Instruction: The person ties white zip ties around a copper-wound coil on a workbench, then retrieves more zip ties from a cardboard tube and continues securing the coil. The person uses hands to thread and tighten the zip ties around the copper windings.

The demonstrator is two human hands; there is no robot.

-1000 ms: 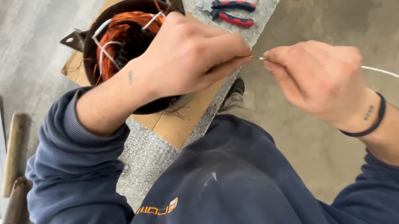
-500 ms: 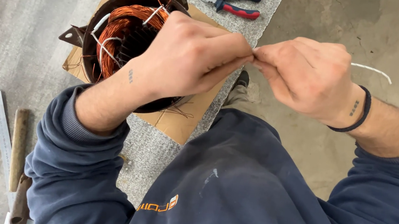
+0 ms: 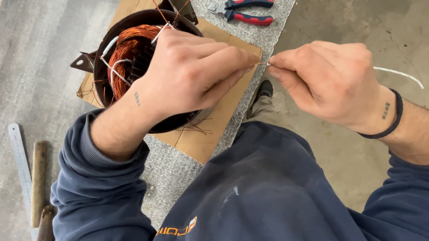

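A thin copper wire [image 3: 262, 63] is pinched between the left hand [image 3: 193, 75] and right hand [image 3: 332, 81], both grips clenched on it, just right of the motor stator [image 3: 128, 58]. Its short visible span runs left to right. A white sleeve [image 3: 400, 75] trails behind the right hand. The wire's origin is hidden by fingers.

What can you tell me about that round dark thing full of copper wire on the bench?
The motor stator is a dark, round metal shell standing open end up on a sheet of cardboard on the grey bench. Inside it are reddish copper windings, with white sleeved leads and loose strands sticking out. Flat mounting lugs jut from its sides. The left hand hovers over it and hides its right part.
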